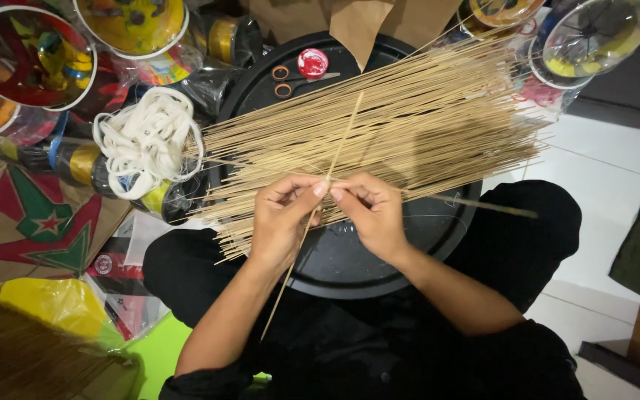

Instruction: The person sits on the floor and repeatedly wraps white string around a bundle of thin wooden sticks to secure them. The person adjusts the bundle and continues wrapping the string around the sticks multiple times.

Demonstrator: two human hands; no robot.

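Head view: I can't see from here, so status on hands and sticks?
Left hand and right hand pinch one thin stick. Stick bundle spread on black tray. Nothing blocking.

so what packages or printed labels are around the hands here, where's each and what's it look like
Clear plastic bag of white cord loops: left of the bamboo sticks, bunched, round.
Brown paper sheet printed with red and green stars: far left, flat.
Small round red-and-white sticker on a striped sheet: lower left, by the knee.
Round clear-wrapped colourful spools: top left, white-rimmed.
Round red lid: top of the black round tray.
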